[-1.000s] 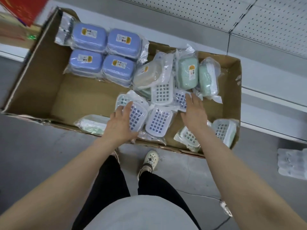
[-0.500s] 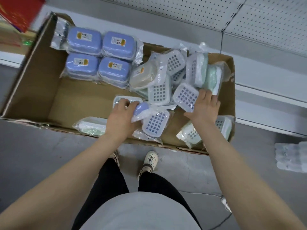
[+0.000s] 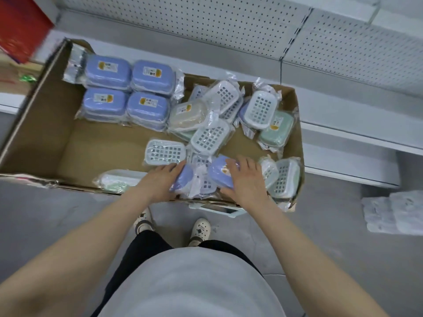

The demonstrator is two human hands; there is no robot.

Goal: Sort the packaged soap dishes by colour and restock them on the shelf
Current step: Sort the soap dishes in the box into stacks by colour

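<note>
A cardboard box (image 3: 43, 115) on the floor holds packaged soap dishes. Stacked blue dishes (image 3: 128, 92) fill its far left. A loose pile of beige (image 3: 186, 114), green (image 3: 275, 131) and grid-bottomed dishes (image 3: 210, 137) lies in the middle and right. My left hand (image 3: 160, 181) grips a blue dish (image 3: 184, 179) at the near edge. My right hand (image 3: 246, 177) grips a second blue dish (image 3: 218, 172) beside it. A green dish (image 3: 114, 180) lies by the near wall.
White pegboard shelving (image 3: 229, 24) rises behind the box, with a low shelf ledge (image 3: 343, 138) on the right. A pale flat object (image 3: 219, 209) lies under the box's near edge. Clear wrapped packs (image 3: 393, 213) sit on the grey floor at right. My shoes (image 3: 199, 229) stand close to the box.
My right hand pulled back from the pile at the right to the near edge and closed on a blue dish. My left hand drew its blue dish toward the near wall.
</note>
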